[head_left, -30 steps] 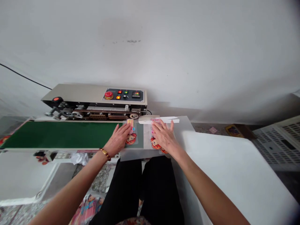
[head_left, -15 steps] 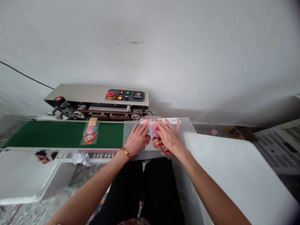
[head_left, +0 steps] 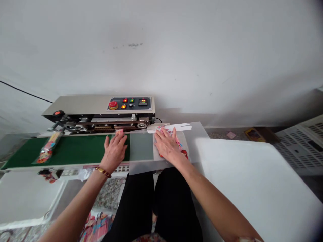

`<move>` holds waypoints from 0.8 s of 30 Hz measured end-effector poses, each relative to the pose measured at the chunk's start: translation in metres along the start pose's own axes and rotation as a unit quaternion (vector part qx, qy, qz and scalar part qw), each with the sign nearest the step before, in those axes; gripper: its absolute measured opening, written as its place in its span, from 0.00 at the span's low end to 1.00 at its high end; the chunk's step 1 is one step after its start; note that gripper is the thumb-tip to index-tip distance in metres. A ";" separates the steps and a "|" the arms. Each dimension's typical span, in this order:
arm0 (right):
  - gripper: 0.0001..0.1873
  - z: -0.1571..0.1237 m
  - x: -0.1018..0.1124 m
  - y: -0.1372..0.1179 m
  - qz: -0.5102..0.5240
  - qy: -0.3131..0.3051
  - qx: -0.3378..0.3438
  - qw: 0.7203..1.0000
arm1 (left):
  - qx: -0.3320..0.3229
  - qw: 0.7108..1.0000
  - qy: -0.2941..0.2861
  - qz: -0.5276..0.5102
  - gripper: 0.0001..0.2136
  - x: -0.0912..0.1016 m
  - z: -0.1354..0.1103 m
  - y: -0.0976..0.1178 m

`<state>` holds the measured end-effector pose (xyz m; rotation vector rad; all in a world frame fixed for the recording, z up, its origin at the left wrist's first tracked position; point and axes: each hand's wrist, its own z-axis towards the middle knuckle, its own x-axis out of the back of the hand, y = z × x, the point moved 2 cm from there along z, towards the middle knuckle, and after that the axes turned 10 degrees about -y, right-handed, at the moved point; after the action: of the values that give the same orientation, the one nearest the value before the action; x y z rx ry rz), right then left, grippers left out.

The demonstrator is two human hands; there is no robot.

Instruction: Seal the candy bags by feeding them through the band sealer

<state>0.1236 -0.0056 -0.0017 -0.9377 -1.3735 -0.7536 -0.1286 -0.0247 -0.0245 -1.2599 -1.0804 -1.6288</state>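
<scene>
While our hands lie apart: the left hand (head_left: 115,149) rests palm down over the green belt (head_left: 78,151) and the right hand (head_left: 167,145) lies palm down with fingers spread; we see neither clamped on anything.
Packet at the left hand: only the pink far end of this packet (head_left: 121,131) shows, just past our fingertips by the belt's far edge; our hand hides the rest.
Its long axis: near to far, we judge, with the far end toward the machine (head_left: 101,104); the left hand covers it, while the right is well off to the right.
Machine edge: the brown band (head_left: 111,123) and the wheel (head_left: 142,124) run just beyond that pink end; whether they touch it, we cannot tell.
Packets at the right hand: these packets (head_left: 184,153) lie on a white sheet (head_left: 156,153), red and pink peeking out on the right; too much is covered for us to count them. White strips (head_left: 183,127) lie just beyond.
Slanted packet: on the belt's left part another packet (head_left: 46,151) leans, far end further right.
Surface: a translucent sheet (head_left: 141,148) meets the belt's right end; rightward spreads a white surface (head_left: 239,174).
Room: we face a pale wall (head_left: 202,67); a slatted crate (head_left: 302,148) stands right, and bright packages (head_left: 98,223) lie near left, below the belt.
</scene>
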 end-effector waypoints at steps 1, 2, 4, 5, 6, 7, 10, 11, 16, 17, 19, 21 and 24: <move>0.19 0.001 0.000 -0.001 0.011 0.002 -0.004 1.000 | -0.010 1.000 0.000 -0.010 0.16 -0.001 0.003 0.014; 0.19 0.002 0.000 -0.001 0.020 0.007 -0.008 1.000 | -0.032 0.999 -0.009 -0.025 0.16 -0.004 0.008 0.032; 0.22 -0.001 -0.001 0.004 0.027 0.018 -0.017 0.999 | -0.089 0.994 -0.031 -0.052 0.17 -0.012 0.019 0.074; 0.23 -0.004 -0.002 0.009 0.026 0.025 -0.022 0.999 | -0.104 0.992 -0.034 -0.061 0.18 -0.017 0.025 0.094; 0.24 -0.008 -0.004 0.016 0.023 0.030 -0.027 0.999 | -0.111 0.991 -0.035 -0.065 0.19 -0.021 0.030 0.111; 0.24 -0.013 -0.007 0.024 0.020 0.033 -0.034 0.999 | -0.112 0.991 -0.034 -0.066 0.20 -0.025 0.035 0.124; 0.23 -0.027 -0.013 0.049 0.015 0.035 -0.061 0.997 | -0.099 0.993 -0.033 -0.052 0.21 -0.030 0.039 0.136; 0.23 -0.031 -0.014 0.056 0.014 0.034 -0.067 0.997 | -0.093 0.994 -0.035 -0.044 0.21 -0.030 0.038 0.133; 0.20 -0.031 -0.007 0.063 0.010 0.039 -0.062 0.997 | -0.052 0.997 -0.041 -0.027 0.19 -0.022 0.028 0.094; 0.20 -0.029 -0.004 0.058 0.012 0.046 -0.058 0.997 | -0.046 0.998 -0.033 -0.029 0.19 -0.020 0.028 0.088; 0.20 -0.024 0.000 0.045 0.022 0.056 -0.046 0.997 | -0.056 0.998 -0.017 -0.036 0.19 -0.018 0.031 0.086; 0.20 -0.020 0.002 0.031 0.035 0.059 -0.033 0.997 | -0.093 0.994 -0.021 -0.046 0.21 -0.021 0.036 0.090; 0.21 -0.017 -0.001 0.017 0.045 0.053 -0.021 0.997 | -0.132 0.989 -0.050 -0.047 0.23 -0.026 0.043 0.098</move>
<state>0.1463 -0.0132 -0.0041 -0.9732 -1.2196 -0.7543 -0.0191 -0.0128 -0.0292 -1.4963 -1.0216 -1.8428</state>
